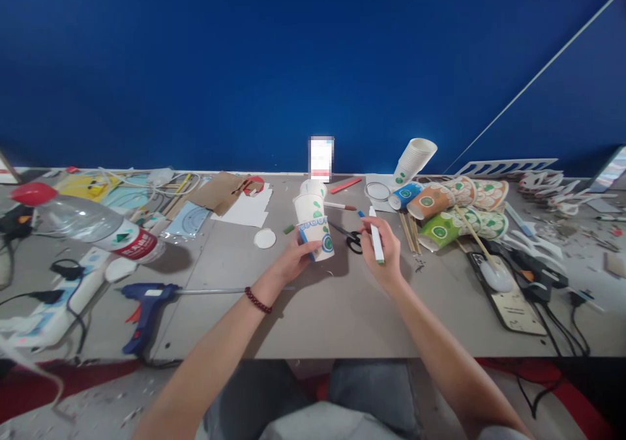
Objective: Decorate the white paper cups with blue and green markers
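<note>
A white paper cup [315, 228] is held upright by the left hand [293, 261] above the grey table [303, 316], near its middle. The cup is printed with small green leaf marks on its upper wall; a blue scalloped band runs around its lower half, and a round green-and-blue emblem is seen near its base. It appears to be seated in or against a second, blue-trimmed cup, though the join cannot be told for certain. The fingers of the left hand are curled around the lower wall, the thumb pressed against the side facing the camera. A dark red bead bracelet [257, 300] is worn on that wrist.

Just right of the cup, a white marker with a green end [376, 242] is pinched between the thumb and the bent fingers of the right hand [384, 251]. Between the cup and that hand, black scissors [351, 236] lie on the table. Further right of the cup, a heap of coloured paper cups [450, 212] lies on its side. Well to the left of the cup, a blue glue gun [147, 303] and a tipped water bottle [92, 228] are seen.
</note>
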A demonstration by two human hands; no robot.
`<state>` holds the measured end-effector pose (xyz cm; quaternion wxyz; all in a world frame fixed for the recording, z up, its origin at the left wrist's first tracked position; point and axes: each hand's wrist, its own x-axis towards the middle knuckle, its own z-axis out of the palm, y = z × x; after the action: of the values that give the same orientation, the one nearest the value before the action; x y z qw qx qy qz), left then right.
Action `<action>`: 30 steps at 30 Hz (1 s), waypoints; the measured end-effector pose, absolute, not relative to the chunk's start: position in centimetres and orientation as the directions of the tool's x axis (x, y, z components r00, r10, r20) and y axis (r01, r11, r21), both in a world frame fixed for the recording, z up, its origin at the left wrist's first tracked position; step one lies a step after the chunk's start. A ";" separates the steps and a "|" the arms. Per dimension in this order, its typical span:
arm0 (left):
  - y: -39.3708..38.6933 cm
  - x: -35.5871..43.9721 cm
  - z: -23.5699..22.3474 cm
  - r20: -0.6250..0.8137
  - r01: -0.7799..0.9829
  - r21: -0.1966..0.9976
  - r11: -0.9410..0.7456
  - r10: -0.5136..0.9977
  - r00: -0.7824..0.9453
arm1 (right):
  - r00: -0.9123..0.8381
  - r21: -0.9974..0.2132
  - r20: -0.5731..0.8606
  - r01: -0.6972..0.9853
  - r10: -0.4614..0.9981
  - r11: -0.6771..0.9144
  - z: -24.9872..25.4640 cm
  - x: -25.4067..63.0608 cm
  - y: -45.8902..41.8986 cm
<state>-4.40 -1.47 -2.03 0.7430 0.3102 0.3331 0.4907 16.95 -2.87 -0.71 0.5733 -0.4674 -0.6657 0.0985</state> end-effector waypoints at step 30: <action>-2.5 -3.2 -1.7 -0.243 -0.468 0.788 0.400 0.901 0.361 | 0.069 -0.726 0.654 0.337 0.754 0.599 -0.5 13.1 -5.9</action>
<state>-3.22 -2.49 -1.71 0.7626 0.3142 0.3440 0.4487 13.11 -5.93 -0.48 0.6031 -0.4130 -0.6602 0.1728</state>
